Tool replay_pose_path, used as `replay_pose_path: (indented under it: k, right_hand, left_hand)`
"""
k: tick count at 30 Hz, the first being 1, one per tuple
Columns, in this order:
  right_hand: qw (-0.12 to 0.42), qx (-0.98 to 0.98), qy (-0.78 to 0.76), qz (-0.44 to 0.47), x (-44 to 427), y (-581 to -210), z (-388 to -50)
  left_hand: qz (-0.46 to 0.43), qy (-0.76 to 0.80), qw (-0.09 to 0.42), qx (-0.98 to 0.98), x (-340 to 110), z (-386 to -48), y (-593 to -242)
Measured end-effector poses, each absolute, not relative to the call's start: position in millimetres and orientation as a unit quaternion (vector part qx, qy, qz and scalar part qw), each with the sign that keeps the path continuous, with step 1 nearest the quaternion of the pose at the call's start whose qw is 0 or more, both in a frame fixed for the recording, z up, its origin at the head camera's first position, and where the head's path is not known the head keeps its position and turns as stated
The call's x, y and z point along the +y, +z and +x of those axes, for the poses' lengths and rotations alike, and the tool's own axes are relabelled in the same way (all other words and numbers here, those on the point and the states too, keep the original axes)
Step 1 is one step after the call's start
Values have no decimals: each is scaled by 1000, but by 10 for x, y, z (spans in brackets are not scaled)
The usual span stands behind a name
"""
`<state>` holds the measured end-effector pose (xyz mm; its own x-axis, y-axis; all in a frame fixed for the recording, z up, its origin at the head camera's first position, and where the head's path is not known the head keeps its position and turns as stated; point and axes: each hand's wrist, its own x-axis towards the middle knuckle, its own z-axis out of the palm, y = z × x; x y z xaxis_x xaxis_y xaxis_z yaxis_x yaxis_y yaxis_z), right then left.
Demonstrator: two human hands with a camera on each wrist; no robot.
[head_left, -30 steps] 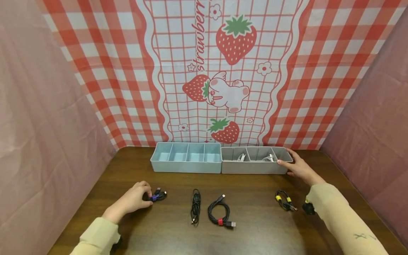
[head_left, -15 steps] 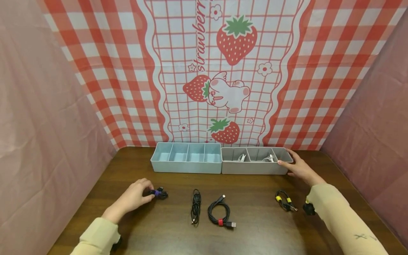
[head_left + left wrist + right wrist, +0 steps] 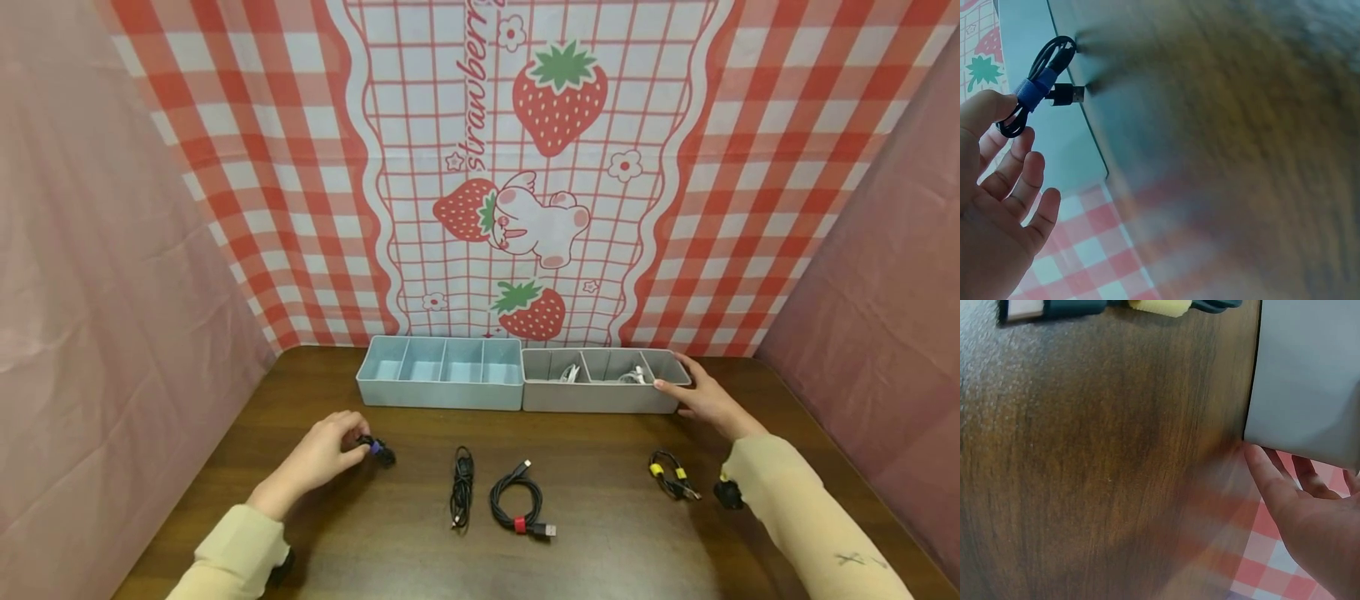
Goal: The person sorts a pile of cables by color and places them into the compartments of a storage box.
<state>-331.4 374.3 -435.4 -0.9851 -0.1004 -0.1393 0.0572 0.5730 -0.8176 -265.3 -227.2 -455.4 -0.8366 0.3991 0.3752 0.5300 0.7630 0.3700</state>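
My left hand [image 3: 318, 454] pinches a coiled black USB cable [image 3: 377, 448] between thumb and fingers, a little above the table. In the left wrist view a blue strap [image 3: 1034, 92] wraps the cable, and its USB plug [image 3: 1067, 94] sticks out; the other fingers are loosely bent. My right hand [image 3: 708, 402] holds the right end of the grey divided box [image 3: 600, 399], thumb on the front wall and fingers around the end. White cables [image 3: 572, 373] lie in two of its compartments. Left of it stands a light blue divided box [image 3: 441, 395] whose compartments look bare.
On the wooden table [image 3: 600, 550] lie a long bundled black cable [image 3: 462, 487], a coiled black cable with a red tie [image 3: 520, 524], and another with yellow ties [image 3: 680, 473] near the right sleeve. A strawberry-print curtain [image 3: 551, 225] hangs behind the boxes.
My left hand has lifted the blue-strapped cable off the table and moved it slightly forward and right. The right hand stays on the grey box.
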Motion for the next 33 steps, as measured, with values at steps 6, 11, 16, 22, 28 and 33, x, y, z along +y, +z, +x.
replay_pose_path:
  k: [6,11,16,22,28,33]
  right_hand:
    - [81,882,-463,-18,3741,-4358,-3311]
    - [82,882,-465,-16,3748,-4362,-3320]
    - [84,882,-464,-16,3749,-4371,-3328]
    - [83,886,-456,-15,3735,-4360,-3317]
    - [83,887,-453,-15,3723,-4340,-3309]
    - [85,888,-452,-10,3718,-4333,-3308]
  left_hand:
    - [-265,-224,152,-926,-2235,-2702,-4479]
    - [-274,-219,155,-923,-2195,-2747,-4378]
    - [-297,-214,171,-915,-2143,-2781,-4282]
    - [-299,-208,173,-915,-2079,-2806,-4187]
    - [-287,-196,164,-923,-2014,-2812,-4073]
    - [-287,-174,173,-926,-1974,-2831,-3987]
